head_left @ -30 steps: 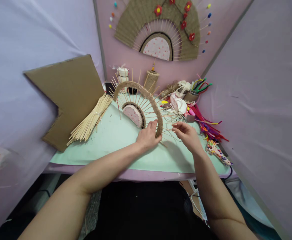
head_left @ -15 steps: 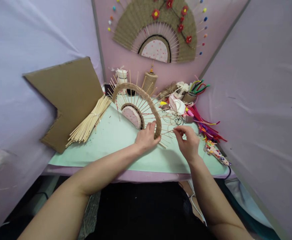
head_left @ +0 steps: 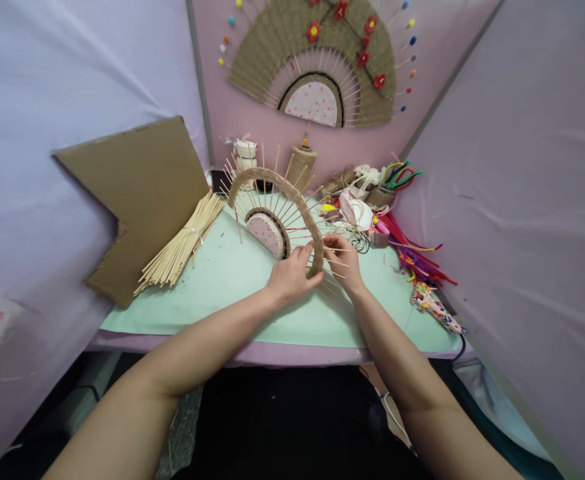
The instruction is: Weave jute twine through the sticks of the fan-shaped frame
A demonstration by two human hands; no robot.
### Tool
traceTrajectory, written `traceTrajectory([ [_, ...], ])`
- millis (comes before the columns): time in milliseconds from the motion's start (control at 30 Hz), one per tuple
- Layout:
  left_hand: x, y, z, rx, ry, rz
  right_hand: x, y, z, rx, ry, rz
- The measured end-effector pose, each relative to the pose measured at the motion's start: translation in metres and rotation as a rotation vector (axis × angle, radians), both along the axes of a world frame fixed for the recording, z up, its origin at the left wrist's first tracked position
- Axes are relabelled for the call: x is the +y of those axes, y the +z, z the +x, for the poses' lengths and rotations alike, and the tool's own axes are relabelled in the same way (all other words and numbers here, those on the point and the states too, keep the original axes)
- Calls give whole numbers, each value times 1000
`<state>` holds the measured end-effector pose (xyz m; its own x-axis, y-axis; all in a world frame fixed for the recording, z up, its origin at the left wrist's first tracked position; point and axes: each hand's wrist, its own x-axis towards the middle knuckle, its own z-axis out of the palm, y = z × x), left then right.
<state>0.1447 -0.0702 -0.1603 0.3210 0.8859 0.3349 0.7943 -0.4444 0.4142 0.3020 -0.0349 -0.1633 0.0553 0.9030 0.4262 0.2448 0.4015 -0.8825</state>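
A half-round fan frame of thin wooden sticks stands propped on the table, with a brown twine band (head_left: pixel 292 190) woven across the sticks in an arch. At its center is a pink dotted half-circle (head_left: pixel 265 235) with a dark-edged rim. My left hand (head_left: pixel 292 275) grips the lower right end of the band, thumb in front and fingers on its inner side. Close against the band's outer side, my right hand (head_left: pixel 345 263) pinches among the stick ends. The strand of twine at its fingertips is mostly hidden by fingers and sticks.
A bundle of sticks (head_left: pixel 179 250) and a cardboard piece (head_left: pixel 137 193) are at left. Behind the frame stands a twine spool (head_left: pixel 302 165). Pipe cleaners (head_left: pixel 412 250) and a patterned glue gun (head_left: pixel 435 307) lie right. A finished fan (head_left: pixel 267 50) hangs on the wall.
My right hand has moved left, from pulling the strand out to the right to close beside the band. My left hand keeps its hold, and the frame stays nearly in place.
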Motion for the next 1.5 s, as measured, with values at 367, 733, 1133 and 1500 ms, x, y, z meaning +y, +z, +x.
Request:
traceTrajectory([
  [367, -8, 15, -14, 25, 2, 14, -15, -2, -9, 55, 22, -70],
  [733, -8, 22, -24, -93, -8, 12, -19, -2, -15, 68, 78, -125],
  [1133, -2, 18, -12, -328, 52, -1, -9, 7, -5, 57, 82, -65],
  [1500, 4, 30, -14, -202, 24, -60, -7, 50, -6, 137, 156, -102],
])
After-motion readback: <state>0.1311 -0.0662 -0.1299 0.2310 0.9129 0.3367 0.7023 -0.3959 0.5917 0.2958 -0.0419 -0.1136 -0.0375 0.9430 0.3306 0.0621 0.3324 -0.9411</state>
